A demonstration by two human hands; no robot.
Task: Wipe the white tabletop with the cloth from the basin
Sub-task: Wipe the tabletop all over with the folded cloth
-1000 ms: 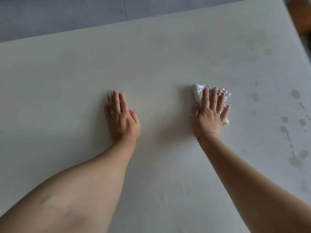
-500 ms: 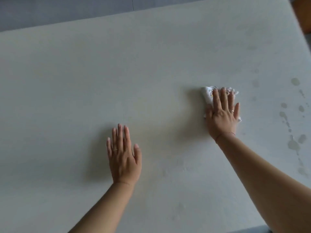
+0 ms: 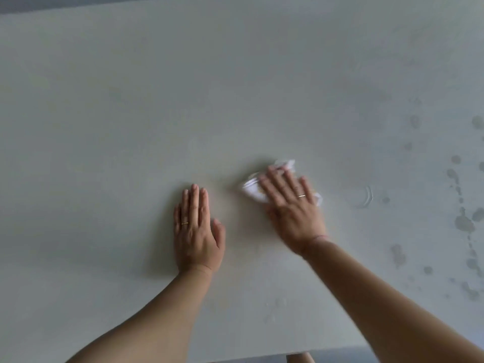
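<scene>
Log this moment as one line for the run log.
step: wipe | right hand presses cloth on tabletop | left hand flat on tabletop, holds nothing | wet spots at right, not yet wiped

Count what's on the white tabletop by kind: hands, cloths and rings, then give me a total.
Hands: 2, the left hand flat on the surface, the right hand pressing down.
Cloths: 1, the white cloth under the right hand's fingers.
Rings: 2, the left ring and the right ring, one on each hand.
Total: 5
</scene>
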